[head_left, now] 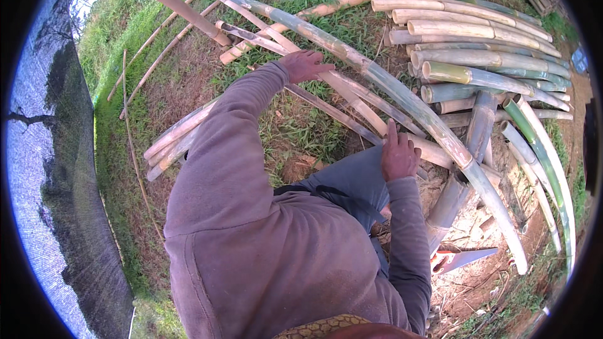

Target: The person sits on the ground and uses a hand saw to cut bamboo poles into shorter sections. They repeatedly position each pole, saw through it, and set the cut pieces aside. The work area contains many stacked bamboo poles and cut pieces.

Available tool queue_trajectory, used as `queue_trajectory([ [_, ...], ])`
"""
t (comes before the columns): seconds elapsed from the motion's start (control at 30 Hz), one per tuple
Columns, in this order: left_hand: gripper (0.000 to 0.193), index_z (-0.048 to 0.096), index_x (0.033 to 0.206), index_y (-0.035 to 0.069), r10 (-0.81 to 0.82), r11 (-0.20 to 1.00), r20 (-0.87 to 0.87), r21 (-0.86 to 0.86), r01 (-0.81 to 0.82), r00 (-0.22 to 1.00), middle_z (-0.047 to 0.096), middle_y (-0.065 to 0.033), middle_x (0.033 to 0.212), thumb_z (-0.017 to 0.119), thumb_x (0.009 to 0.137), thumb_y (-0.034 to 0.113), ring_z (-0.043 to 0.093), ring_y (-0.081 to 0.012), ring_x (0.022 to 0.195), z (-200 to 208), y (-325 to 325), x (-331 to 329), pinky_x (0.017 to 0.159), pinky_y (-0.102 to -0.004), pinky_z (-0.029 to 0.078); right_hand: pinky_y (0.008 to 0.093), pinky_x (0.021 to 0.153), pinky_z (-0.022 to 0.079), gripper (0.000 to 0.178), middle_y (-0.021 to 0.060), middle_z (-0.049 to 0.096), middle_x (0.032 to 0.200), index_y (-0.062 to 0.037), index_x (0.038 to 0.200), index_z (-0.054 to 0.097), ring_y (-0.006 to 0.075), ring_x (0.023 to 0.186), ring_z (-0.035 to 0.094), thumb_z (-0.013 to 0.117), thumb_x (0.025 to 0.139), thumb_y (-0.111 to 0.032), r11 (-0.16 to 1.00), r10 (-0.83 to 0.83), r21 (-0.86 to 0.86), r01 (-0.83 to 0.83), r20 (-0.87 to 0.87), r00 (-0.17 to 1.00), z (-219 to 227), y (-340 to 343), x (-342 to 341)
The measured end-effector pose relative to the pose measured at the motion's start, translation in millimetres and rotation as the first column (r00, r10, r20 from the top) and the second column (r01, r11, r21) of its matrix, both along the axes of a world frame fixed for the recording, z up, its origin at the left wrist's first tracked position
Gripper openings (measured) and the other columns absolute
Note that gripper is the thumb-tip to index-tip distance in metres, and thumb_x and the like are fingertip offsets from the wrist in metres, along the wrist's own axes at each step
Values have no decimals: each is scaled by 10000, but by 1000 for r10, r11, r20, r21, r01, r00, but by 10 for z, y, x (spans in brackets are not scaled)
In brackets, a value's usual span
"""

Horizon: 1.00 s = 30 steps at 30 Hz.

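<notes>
My left hand (304, 66) is closed over a pale, narrow bamboo pole (348, 99) that slants down toward my right hand. Near the lower end of that pole is my right hand (401, 150), its index finger stretched out and the other fingers apart and slightly bent. Whether its palm touches the bamboo I cannot tell. Just beyond both hands lies a long greenish-grey bamboo pole (377, 74), which crosses a thick bamboo post (449, 201) on the right. Other bamboo lengths (336, 113) cross beneath my hands.
A handsaw (465, 258) with an orange handle lies at the lower right. Cut bamboo poles (477, 58) are stacked at the far right, with green ones (546, 163) nearer. More poles (169, 144) lie left of my arm. Dark netting (69, 182) hangs along the left.
</notes>
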<state>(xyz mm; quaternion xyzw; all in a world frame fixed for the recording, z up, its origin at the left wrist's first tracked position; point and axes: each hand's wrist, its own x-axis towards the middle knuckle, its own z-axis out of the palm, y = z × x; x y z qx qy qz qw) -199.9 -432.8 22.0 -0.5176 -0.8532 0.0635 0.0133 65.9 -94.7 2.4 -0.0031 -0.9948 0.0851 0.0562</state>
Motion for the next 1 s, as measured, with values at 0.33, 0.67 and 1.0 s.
queue_trajectory([
  [0.33, 664, 452, 1609, 316, 122, 984, 115, -147, -105, 986, 534, -95, 1215, 706, 995, 315, 628, -309, 1138, 42, -134, -130, 1038, -437, 547, 485, 775, 565, 586, 86, 654, 992, -251, 1535, 548, 317, 894, 716, 605, 968, -116, 993, 47, -104, -54, -66, 997, -206, -71, -164],
  [0.67, 611, 457, 1595, 345, 211, 974, 118, -110, -198, 970, 528, -124, 1294, 687, 1029, 334, 640, -343, 1185, -144, -363, -368, 1066, -469, 537, 502, 801, 559, 497, 101, 650, 1017, -132, 1426, 605, 348, 937, 702, 629, 934, -67, 970, 91, -203, -131, -192, 977, -358, -154, -434],
  [1.0, 593, 481, 1590, 360, 316, 948, 212, -101, -301, 925, 531, -131, 1345, 685, 1036, 306, 615, -340, 1222, -183, -230, -331, 1126, -465, 489, 500, 851, 546, 465, 137, 664, 1050, -127, 1412, 625, 375, 981, 682, 643, 951, -74, 960, 57, -266, -86, -116, 992, -433, -86, -470],
])
